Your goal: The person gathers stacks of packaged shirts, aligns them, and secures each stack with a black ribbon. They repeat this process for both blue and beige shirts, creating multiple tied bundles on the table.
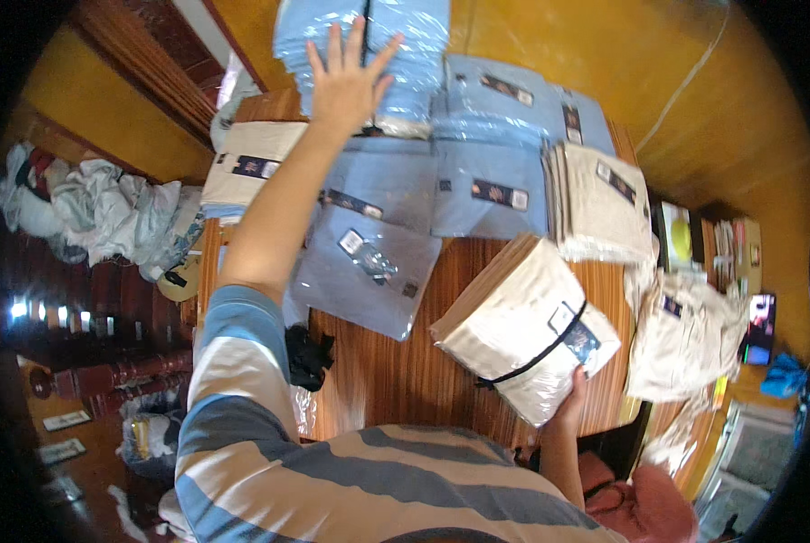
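My left hand [343, 89] is stretched far forward with its fingers spread, palm down on or just over a tall stack of light blue folded garments [414, 54] in clear plastic, bound with a black band. At the near right edge of the table, my right hand [568, 405] grips the lower corner of a tilted bundle of cream folded garments [522, 317] in plastic. A black tie [545, 348] runs round that bundle. Its thumb shows on top; the other fingers are hidden beneath. Between my arms lies a blue-grey bagged garment [369, 271].
The wooden table [378, 380] bears more blue packs [491, 204], a cream stack [599, 199] at the right and cream packs [251, 163] at the left. Black ties [310, 357] lie near my left arm. A loose cream garment [685, 335] hangs by the table's right side.
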